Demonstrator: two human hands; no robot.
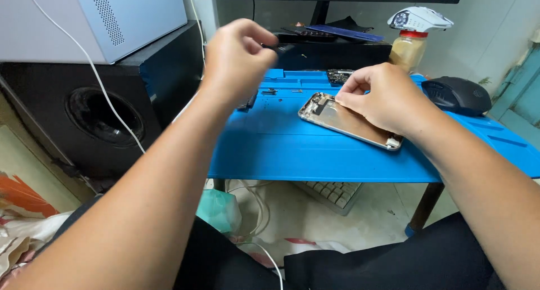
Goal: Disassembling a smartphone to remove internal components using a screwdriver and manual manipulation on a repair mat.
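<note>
A: Nearest us, what are the hands doing?

B: The right hand (pixel 382 96) rests flat-fingered on the opened phone (pixel 349 121), fingertips pinched narrow at its upper corner, touching the inside. The left hand (pixel 236 57) is raised above the blue mat (pixel 292 149), closed around a thin dark tool (pixel 278 47) whose tip pokes out to the right.

A: And where does the phone lie?

B: On the mat on the tabletop, tilted, directly beneath the right hand and off to the right of the left, which hangs clear of it.

A: What could go wrong?

B: I'd judge the tiny loose parts (pixel 270 91) near the mat's far trays could scatter if the raised hand comes down carelessly. Pressing too hard on the open frame might bend something inside, too.

A: Further back?

B: A dark mouse (pixel 457 94) sits at the right, a jar (pixel 408 49) behind it, and a monitor stand (pixel 320 12) at the rear. A black speaker (pixel 101 116) stands left, beside the table.
</note>
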